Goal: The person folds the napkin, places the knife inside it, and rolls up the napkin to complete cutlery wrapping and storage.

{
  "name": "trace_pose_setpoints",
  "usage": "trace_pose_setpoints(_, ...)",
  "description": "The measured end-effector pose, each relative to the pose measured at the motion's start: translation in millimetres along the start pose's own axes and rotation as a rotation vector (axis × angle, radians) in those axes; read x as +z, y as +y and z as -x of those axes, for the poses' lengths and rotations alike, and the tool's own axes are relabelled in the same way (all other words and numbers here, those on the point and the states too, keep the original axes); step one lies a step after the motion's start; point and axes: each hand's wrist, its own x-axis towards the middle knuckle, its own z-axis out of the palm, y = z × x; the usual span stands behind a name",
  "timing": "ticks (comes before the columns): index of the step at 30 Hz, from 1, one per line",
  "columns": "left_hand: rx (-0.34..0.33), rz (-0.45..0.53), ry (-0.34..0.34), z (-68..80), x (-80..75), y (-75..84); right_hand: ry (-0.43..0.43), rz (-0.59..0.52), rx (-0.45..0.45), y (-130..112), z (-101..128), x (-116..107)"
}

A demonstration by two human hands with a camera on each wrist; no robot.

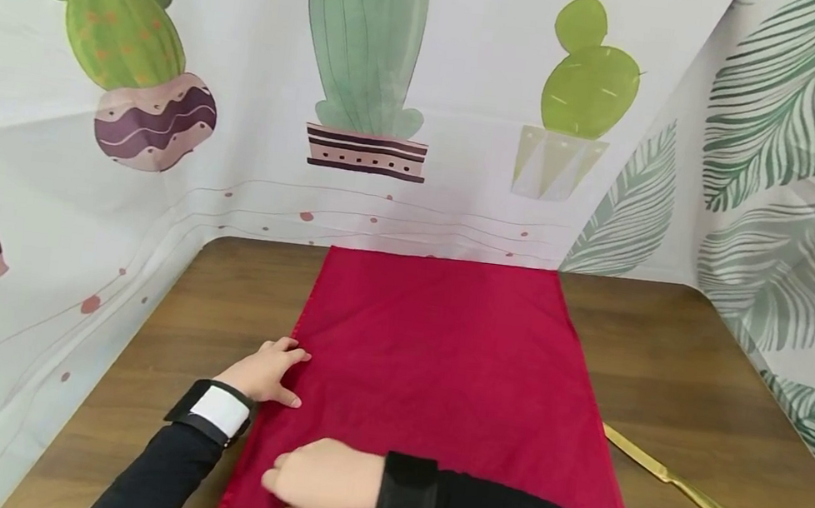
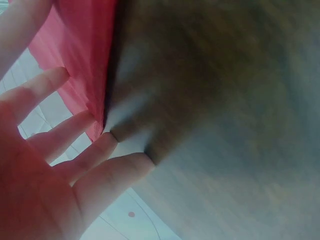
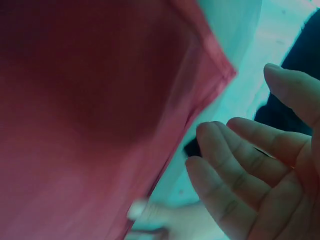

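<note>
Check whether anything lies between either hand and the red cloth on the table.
Nothing visible does. The left hand already rests at the left edge of the red cloth, and the right hand lies on its near left corner. The gold knife lies off to the right, clear of both.

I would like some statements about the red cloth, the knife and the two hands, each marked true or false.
1. The red square cloth lies spread on the brown wooden table. True.
2. The gold metal knife lies on the cloth. False: it lies on the table, at the cloth's right edge.
3. The left hand touches the cloth's left edge. True.
4. The right hand holds the knife. False: it rests on the cloth's near part.
</note>
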Motion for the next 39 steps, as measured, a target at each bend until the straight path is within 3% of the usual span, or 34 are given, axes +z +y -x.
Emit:
trace_pose_setpoints(12,0.01,-0.03,-0.021,-12.7,1.9,6.1,-0.095,-0.07,-0.041,-21,-34,5)
trace_pose_setpoints(22,-0.006,-0.028,-0.032,-10.7,-2.0,10.1,-0.08,0.011,0.0,-29,-44,9)
trace_pose_setpoints(27,0.016,-0.043,-0.024,-6.5,-1.0,5.7,-0.012,-0.035,0.007,-22,-35,3)
trace_pose_setpoints(31,0.077,-0.066,0.025,-1.4,0.7,-4.7,0.077,0.002,-0.006,-14,-21,-5)
trace_pose_setpoints(39,0.168,-0.026,0.091,10.5,2.4,-17.3,0.329,0.099,0.011,-1,23,-31)
